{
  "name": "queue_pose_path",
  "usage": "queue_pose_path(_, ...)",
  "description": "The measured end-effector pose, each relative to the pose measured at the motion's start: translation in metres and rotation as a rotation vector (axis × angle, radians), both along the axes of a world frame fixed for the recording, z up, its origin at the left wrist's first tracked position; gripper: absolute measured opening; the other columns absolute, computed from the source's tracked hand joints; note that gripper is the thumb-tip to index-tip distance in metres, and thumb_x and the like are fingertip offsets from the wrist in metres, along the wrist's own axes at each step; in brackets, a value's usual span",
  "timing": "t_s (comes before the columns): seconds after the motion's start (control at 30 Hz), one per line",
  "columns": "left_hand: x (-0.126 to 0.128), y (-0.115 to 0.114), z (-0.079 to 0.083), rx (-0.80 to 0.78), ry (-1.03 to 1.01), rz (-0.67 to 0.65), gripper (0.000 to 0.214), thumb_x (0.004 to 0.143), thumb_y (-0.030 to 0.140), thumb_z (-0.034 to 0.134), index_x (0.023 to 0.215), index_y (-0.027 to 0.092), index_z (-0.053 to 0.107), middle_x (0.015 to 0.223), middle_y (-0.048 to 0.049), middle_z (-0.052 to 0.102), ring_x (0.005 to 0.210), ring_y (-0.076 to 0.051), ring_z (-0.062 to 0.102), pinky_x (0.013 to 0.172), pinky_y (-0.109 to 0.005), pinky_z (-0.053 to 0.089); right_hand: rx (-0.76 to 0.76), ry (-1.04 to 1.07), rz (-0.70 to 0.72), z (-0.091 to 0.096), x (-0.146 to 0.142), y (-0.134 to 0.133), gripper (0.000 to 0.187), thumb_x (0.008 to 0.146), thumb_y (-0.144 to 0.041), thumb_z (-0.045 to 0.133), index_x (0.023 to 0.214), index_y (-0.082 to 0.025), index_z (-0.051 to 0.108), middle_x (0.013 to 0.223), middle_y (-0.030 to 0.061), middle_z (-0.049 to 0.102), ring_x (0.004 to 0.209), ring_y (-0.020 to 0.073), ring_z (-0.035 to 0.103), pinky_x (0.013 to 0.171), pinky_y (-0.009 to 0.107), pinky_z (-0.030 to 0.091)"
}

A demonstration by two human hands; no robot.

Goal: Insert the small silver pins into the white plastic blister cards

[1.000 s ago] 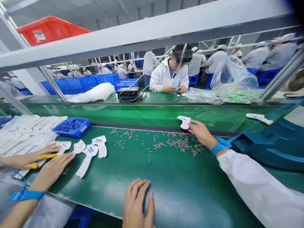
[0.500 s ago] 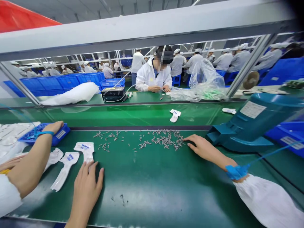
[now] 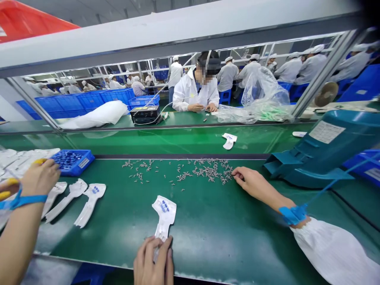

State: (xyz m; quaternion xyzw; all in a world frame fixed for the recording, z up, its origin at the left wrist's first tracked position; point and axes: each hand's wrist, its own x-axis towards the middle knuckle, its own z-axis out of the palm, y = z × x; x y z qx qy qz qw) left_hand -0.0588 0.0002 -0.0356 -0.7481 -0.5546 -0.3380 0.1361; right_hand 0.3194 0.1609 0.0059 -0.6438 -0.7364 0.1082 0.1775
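Observation:
At the front of the green bench, my left hand grips the narrow lower end of a white plastic handle shell. Small blue parts sit in the shell's wider end, which points away from me. My right hand rests at the right edge of a scatter of small metal screws. Its fingers are bent, with thumb and fingertips close together; whatever they pinch is too small to make out. A blue band circles my right wrist.
At left, a co-worker's hand is beside more white shells and a blue bin of small blue parts. A teal machine stands right. Another shell lies on the green strip beyond the bench edge.
My left hand has drawn the shell right and toward me, away from the other shells. My right hand stays by the screws, fingers more bent. The co-worker's hand has left the blue bin.

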Motion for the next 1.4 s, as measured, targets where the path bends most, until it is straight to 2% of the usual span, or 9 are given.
queue_pose_path(0.13, 0.008, 0.003, 0.008, -0.048, -0.053, -0.011, 0.03, 0.096, 0.013, 0.047, 0.109, 0.026, 0.071, 0.097, -0.0093, 0.066, 0.096, -0.026, 0.063, 0.079, -0.037, 0.051, 0.013, 0.014, -0.003, 0.003, -0.005, -0.009, 0.029, 0.091, -0.031, 0.042, 0.104, -0.02, 0.066, 0.101, 0.0116, 0.067, 0.089, 0.026, 0.064, 0.077, 0.038, 0.05)
queue_pose_path(0.23, 0.016, 0.001, 0.011, -0.064, -0.087, -0.077, 0.026, 0.095, 0.013, 0.05, 0.106, 0.024, 0.07, 0.093, -0.0086, 0.065, 0.09, -0.024, 0.063, 0.08, -0.036, 0.052, -0.021, 0.028, 0.105, 0.012, -0.017, -0.025, 0.03, 0.094, -0.032, 0.04, 0.103, -0.021, 0.067, 0.105, 0.0116, 0.066, 0.095, 0.0265, 0.063, 0.083, 0.04, 0.05)
queue_pose_path(0.37, 0.041, -0.006, 0.009, -0.061, -0.098, -0.155, 0.027, 0.089, 0.008, 0.053, 0.102, 0.025, 0.07, 0.089, -0.0078, 0.065, 0.086, -0.024, 0.063, 0.077, -0.036, 0.054, -0.073, 0.098, 0.248, 0.022, -0.045, -0.048, 0.03, 0.1, -0.032, 0.034, 0.103, -0.022, 0.062, 0.106, 0.0093, 0.062, 0.099, 0.0243, 0.06, 0.087, 0.04, 0.048)
queue_pose_path(0.5, 0.067, -0.008, 0.01, -0.124, -0.153, -0.231, 0.029, 0.088, 0.013, 0.056, 0.111, 0.025, 0.068, 0.094, -0.0102, 0.068, 0.092, -0.027, 0.064, 0.078, -0.038, 0.055, -0.125, 0.219, 0.347, 0.026, -0.072, -0.062, 0.032, 0.104, -0.033, 0.029, 0.104, -0.023, 0.059, 0.106, 0.0074, 0.061, 0.098, 0.0219, 0.059, 0.089, 0.039, 0.047)
queue_pose_path(0.6, 0.075, -0.004, 0.018, -0.198, -0.231, -0.29, 0.028, 0.093, 0.016, 0.052, 0.116, 0.023, 0.065, 0.098, -0.011, 0.068, 0.093, -0.026, 0.064, 0.079, -0.037, 0.056, -0.213, 0.282, 0.363, 0.032, -0.086, -0.071, 0.032, 0.104, -0.036, 0.031, 0.107, -0.024, 0.06, 0.107, 0.0065, 0.062, 0.098, 0.0215, 0.059, 0.088, 0.038, 0.047)
queue_pose_path(0.73, 0.072, 0.005, 0.034, -0.268, -0.333, -0.313, 0.029, 0.097, 0.014, 0.049, 0.122, 0.022, 0.06, 0.101, -0.0091, 0.068, 0.093, -0.022, 0.064, 0.079, -0.032, 0.054, -0.43, 0.374, 0.39, 0.05, -0.101, -0.087, 0.036, 0.103, -0.046, 0.038, 0.131, -0.029, 0.051, 0.099, 0.0028, 0.064, 0.09, 0.0202, 0.06, 0.08, 0.034, 0.048)
queue_pose_path(0.87, 0.072, 0.01, 0.044, -0.301, -0.402, -0.354, 0.018, 0.096, 0.013, 0.053, 0.109, 0.022, 0.063, 0.094, -0.005, 0.068, 0.087, -0.018, 0.063, 0.076, -0.029, 0.051, -0.572, 0.48, 0.456, 0.065, -0.114, -0.098, 0.038, 0.101, -0.049, 0.043, 0.134, -0.031, 0.05, 0.099, 0.0009, 0.065, 0.091, 0.0185, 0.06, 0.082, 0.032, 0.047)
queue_pose_path(1.17, 0.071, 0.013, 0.052, -0.324, -0.4, -0.314, 0.011, 0.093, 0.011, 0.055, 0.092, 0.022, 0.059, 0.087, -0.002, 0.064, 0.081, -0.018, 0.059, 0.072, -0.029, 0.044, -0.579, 0.652, 0.372, 0.058, -0.128, -0.099, 0.027, 0.097, -0.042, 0.053, 0.119, -0.027, 0.059, 0.095, 0.0006, 0.066, 0.086, 0.0174, 0.061, 0.076, 0.028, 0.048)
queue_pose_path(1.4, 0.074, 0.014, 0.051, -0.276, -0.367, -0.233, 0.016, 0.094, 0.011, 0.053, 0.081, 0.021, 0.055, 0.077, -0.0006, 0.061, 0.074, -0.018, 0.055, 0.068, -0.03, 0.041, -0.553, 0.774, 0.312, 0.049, -0.136, -0.098, 0.024, 0.095, -0.037, 0.057, 0.114, -0.024, 0.061, 0.091, 0.0009, 0.066, 0.085, 0.0171, 0.062, 0.075, 0.028, 0.049)
